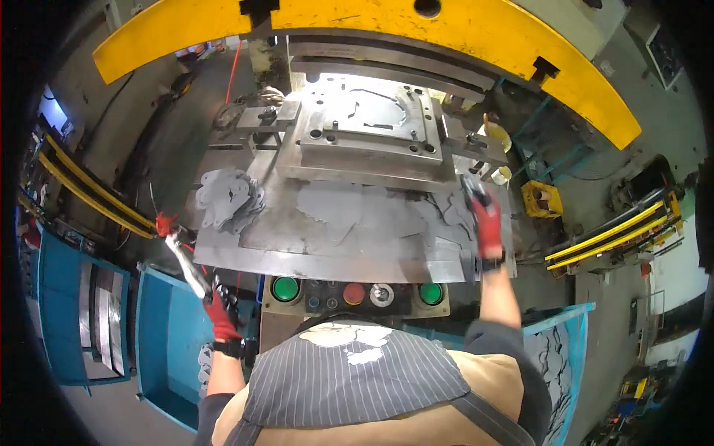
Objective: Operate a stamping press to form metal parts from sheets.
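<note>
From the head camera, the gloved left hand [222, 312] is closed around a metal tong handle [187, 264] left of the press tabletop [327, 260]. The gloved right hand [487, 223] is motion-blurred at the tabletop's right edge, over cut sheet blanks [446, 215]; its grip cannot be made out. The apron hides the lower control buttons.

My left hand [222, 312], in a red glove, sits low by my side, fingers curled closed. My right hand [486, 223], gloved too, reaches forward with the arm extended, its grip unclear.
</note>
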Demonstrator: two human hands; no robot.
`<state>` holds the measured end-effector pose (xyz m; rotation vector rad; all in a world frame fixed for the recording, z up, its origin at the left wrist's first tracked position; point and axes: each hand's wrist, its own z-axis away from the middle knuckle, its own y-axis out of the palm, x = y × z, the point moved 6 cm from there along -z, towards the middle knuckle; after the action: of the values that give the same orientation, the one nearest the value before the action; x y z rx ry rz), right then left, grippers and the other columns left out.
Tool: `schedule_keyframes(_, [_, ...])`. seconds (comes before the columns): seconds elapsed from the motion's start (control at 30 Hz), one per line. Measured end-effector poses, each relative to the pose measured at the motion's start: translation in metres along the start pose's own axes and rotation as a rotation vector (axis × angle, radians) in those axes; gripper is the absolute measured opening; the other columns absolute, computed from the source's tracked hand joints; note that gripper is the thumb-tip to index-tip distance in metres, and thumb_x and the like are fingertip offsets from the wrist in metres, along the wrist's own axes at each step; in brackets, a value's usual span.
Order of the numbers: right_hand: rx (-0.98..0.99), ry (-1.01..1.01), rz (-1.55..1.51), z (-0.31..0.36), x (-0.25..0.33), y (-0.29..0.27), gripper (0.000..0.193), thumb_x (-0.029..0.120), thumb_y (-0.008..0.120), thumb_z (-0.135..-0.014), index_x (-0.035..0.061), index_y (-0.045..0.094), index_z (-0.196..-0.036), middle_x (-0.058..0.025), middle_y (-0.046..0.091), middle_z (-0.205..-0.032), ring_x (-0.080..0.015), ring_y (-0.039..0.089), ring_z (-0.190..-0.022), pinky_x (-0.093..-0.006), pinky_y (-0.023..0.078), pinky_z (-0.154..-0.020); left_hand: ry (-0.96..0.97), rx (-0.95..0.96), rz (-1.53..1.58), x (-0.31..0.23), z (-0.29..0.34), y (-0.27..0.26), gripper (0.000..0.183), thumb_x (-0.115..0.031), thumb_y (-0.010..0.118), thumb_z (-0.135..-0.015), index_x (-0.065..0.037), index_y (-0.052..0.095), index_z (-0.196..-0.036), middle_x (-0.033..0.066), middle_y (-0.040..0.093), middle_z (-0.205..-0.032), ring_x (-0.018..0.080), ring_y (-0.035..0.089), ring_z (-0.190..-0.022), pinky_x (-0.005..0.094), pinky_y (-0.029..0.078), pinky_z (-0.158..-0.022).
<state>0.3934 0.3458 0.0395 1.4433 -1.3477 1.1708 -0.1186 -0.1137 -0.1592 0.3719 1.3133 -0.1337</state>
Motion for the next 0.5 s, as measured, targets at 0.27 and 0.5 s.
schedule_keyframes(0.27, [-0.19,0.54,-0.045,0.222,-0.216,-0.143,0.03,0.016,0.054,-0.082,-0.0003,0.051,-0.106,-0.008,0.054,-0.102,-0.0182,0.05,-0.092,-0.0299,0.04,-0.08,-0.509,0.193,0.05,0.091,0.043,0.013,0.031,-0.023,0.055,-0.08,-0.006,0.053,-0.106,0.0027,0.06,-0.082,0.0161,0.056,-0.065,0.0305,0.046,-0.054])
schedule_keyframes(0.5, [0.124,0.955,-0.182,0.22,-0.225,-0.07,0.034,0.007,0.063,-0.07,0.0045,0.053,-0.103,-0.007,0.057,-0.097,-0.0192,0.054,-0.085,-0.0324,0.045,-0.072,-0.107,0.666,-0.873,0.102,0.004,0.09,0.036,-0.026,0.066,-0.071,-0.005,0.056,-0.1,0.0071,0.06,-0.081,0.0175,0.056,-0.068,0.0336,0.046,-0.057])
